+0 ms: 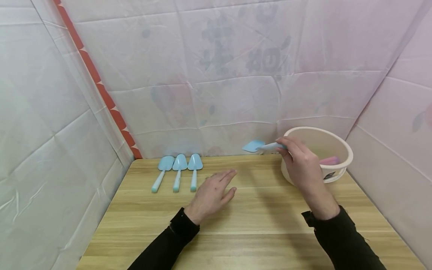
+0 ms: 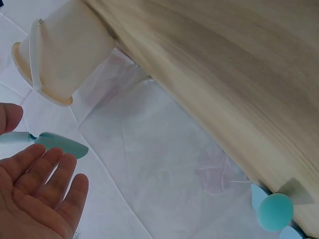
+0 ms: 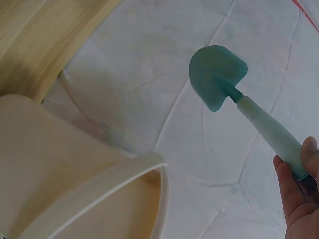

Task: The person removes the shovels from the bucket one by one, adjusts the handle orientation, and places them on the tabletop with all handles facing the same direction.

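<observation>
My right hand (image 1: 302, 165) pinches the handle end of a small blue toy shovel (image 1: 254, 146), held in the air beside the bucket's rim with its blade pointing left. In the right wrist view the shovel (image 3: 269, 129) shows a rounded blade and a pale handle, thumb and fingers at its end. My left hand (image 1: 212, 193) is over the middle of the table, fingers extended and nothing in them. Just left of it lie three similar shovels in a row, the nearest one (image 1: 194, 163) with its blade toward the back wall.
A cream bucket (image 1: 347, 157) stands at the back right of the wooden table (image 1: 236, 240), a pink object (image 1: 329, 161) inside it. Pale sheeting (image 1: 236, 101) hangs behind and on both sides, with a red strip (image 1: 108, 101) at the left corner.
</observation>
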Available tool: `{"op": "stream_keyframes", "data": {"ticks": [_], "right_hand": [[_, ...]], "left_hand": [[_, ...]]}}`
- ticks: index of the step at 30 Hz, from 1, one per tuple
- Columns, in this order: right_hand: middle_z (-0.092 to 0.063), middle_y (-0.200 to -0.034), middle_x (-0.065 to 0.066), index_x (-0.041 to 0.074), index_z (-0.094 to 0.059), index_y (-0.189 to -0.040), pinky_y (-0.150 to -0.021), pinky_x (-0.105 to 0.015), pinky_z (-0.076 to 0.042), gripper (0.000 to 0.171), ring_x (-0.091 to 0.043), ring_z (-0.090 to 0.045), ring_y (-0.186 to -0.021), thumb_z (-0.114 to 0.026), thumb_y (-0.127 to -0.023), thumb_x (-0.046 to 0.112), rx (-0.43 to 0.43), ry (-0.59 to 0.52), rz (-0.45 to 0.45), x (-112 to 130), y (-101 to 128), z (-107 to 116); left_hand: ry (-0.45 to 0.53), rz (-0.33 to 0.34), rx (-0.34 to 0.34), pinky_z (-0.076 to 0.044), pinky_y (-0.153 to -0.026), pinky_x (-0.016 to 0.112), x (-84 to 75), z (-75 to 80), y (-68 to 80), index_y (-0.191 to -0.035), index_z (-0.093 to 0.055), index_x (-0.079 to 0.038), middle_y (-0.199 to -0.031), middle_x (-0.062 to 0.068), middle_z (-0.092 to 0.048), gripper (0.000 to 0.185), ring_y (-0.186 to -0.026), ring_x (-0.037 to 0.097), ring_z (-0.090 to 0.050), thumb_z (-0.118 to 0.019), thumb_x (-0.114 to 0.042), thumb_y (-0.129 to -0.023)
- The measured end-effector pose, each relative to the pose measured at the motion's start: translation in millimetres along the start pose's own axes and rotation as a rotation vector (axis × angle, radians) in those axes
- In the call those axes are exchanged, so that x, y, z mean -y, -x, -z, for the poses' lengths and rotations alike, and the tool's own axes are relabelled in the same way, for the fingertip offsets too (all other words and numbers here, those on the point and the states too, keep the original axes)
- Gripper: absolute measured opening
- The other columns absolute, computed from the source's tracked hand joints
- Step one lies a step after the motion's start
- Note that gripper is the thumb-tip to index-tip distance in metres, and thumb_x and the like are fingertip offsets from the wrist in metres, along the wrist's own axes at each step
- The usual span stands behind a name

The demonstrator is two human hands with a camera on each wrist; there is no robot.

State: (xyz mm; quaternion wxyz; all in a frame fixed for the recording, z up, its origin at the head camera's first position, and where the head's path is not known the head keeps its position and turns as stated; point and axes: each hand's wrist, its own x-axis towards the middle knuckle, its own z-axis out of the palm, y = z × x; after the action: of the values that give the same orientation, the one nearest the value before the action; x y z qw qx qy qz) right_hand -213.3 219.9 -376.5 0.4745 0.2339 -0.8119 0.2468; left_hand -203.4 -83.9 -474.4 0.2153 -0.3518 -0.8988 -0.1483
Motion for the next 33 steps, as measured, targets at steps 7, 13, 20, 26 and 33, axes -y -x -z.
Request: {"op": "stream_keyframes", "data": {"ticks": [7,13,20,26,33], "right_hand": [[-0.085,-0.121,-0.02,-0.002,-0.082,-0.126,-0.127,-0.01,-0.048,0.026,-0.043,-0.084,-0.115,-0.087,-0.102,0.007,0.013,0.006,0.029,4,8,-10],[-0.085,-0.119,-0.018,-0.003,-0.082,-0.126,-0.101,-0.031,-0.067,0.028,-0.037,-0.084,-0.11,-0.081,-0.105,0.017,0.027,-0.031,0.046,10,16,-18],[-0.084,-0.118,-0.02,-0.005,-0.081,-0.124,-0.084,-0.049,-0.071,0.028,-0.039,-0.085,-0.105,-0.083,-0.104,0.014,0.056,-0.027,0.072,18,22,-27],[-0.083,-0.117,-0.021,-0.006,-0.08,-0.122,-0.085,-0.049,-0.072,0.036,-0.04,-0.085,-0.105,-0.073,-0.111,0.027,0.082,-0.037,0.087,23,27,-34],[-0.084,-0.115,-0.019,-0.005,-0.08,-0.121,-0.086,-0.049,-0.072,0.037,-0.038,-0.086,-0.105,-0.073,-0.111,0.029,0.092,-0.042,0.092,30,31,-40]], "left_hand": [[0.034,-0.013,-0.075,-0.066,-0.122,0.043,-0.1,2.7,-8.1,-0.171,-0.059,-0.007,-0.169,0.011,-0.069,0.06,-0.151,0.028,-0.074,-0.076,-0.026,-0.117],[0.073,0.014,-0.107,-0.064,-0.126,0.045,-1.7,5.0,-19.3,-0.173,-0.055,-0.009,-0.174,0.011,-0.064,0.063,-0.156,0.028,-0.069,-0.077,-0.021,-0.115],[0.101,-0.008,-0.185,-0.06,-0.13,0.041,-4.5,3.6,-35.3,-0.17,-0.059,-0.005,-0.172,0.012,-0.066,0.065,-0.156,0.029,-0.07,-0.083,-0.017,-0.111],[0.132,0.005,-0.218,-0.064,-0.125,0.039,-9.3,-1.3,-46.9,-0.167,-0.062,-0.004,-0.166,0.014,-0.07,0.061,-0.151,0.03,-0.073,-0.083,-0.016,-0.111],[0.18,0.054,-0.247,-0.068,-0.119,0.038,-16.8,-7.5,-59.6,-0.16,-0.069,-0.006,-0.157,0.012,-0.078,0.055,-0.143,0.028,-0.078,-0.086,-0.02,-0.11]]}}
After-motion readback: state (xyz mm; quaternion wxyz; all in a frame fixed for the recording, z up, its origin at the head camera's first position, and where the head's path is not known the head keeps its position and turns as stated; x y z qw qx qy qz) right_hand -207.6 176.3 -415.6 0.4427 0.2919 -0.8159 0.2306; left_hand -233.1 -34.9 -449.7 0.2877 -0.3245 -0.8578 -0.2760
